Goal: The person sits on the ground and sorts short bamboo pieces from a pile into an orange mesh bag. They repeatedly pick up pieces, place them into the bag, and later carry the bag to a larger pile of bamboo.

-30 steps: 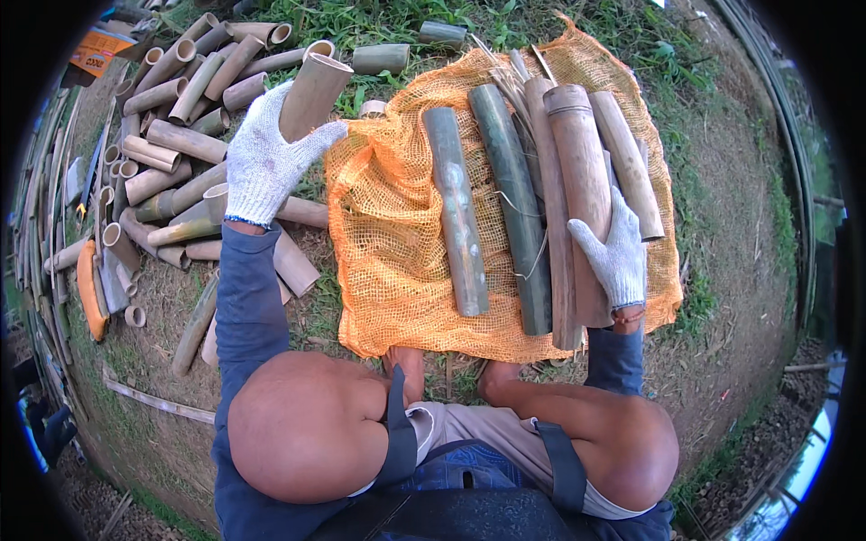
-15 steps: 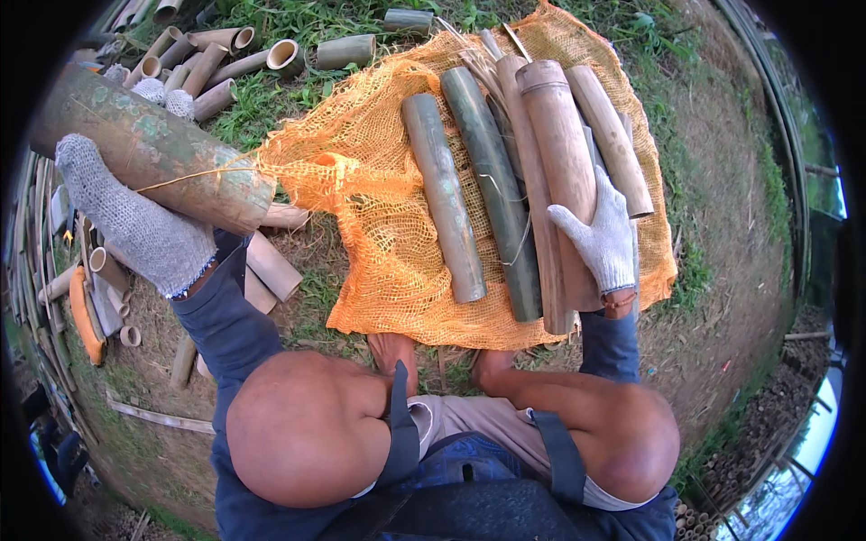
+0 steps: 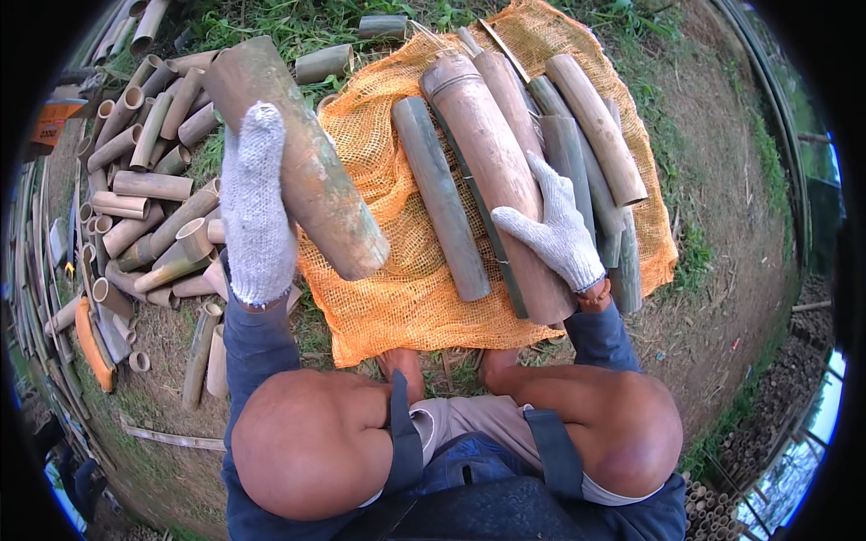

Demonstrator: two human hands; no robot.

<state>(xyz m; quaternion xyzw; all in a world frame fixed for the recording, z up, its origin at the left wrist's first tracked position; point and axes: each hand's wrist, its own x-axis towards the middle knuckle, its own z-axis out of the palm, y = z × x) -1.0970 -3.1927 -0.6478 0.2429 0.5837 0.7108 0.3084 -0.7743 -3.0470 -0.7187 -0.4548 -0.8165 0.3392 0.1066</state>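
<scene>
My left hand [image 3: 257, 207], in a whitish knitted glove, grips a thick greenish-brown bamboo section [image 3: 311, 176] from its left side. That section is held tilted over the left part of an orange mesh sack [image 3: 361, 320]. My gloved right hand [image 3: 561, 230] lies along the right side of a wide brown bamboo piece [image 3: 483, 149], thumb across its top, and grips it. A narrower green-grey bamboo piece [image 3: 440, 198] lies to its left on the sack. Right of my right hand are a pale bamboo piece [image 3: 595, 126] and several others, partly overlapping.
A heap of short cut bamboo pieces [image 3: 153, 185] covers the ground at the left. An orange-handled tool [image 3: 93, 343] lies near it. Two bamboo pieces [image 3: 325, 63] rest on the grass beyond the sack. My bare knees frame the near side.
My left hand has brought the thick bamboo section rightward, over the sack, and turned it steeper. The wide brown piece has shifted left with my right hand, uncovering bamboo pieces to its right.
</scene>
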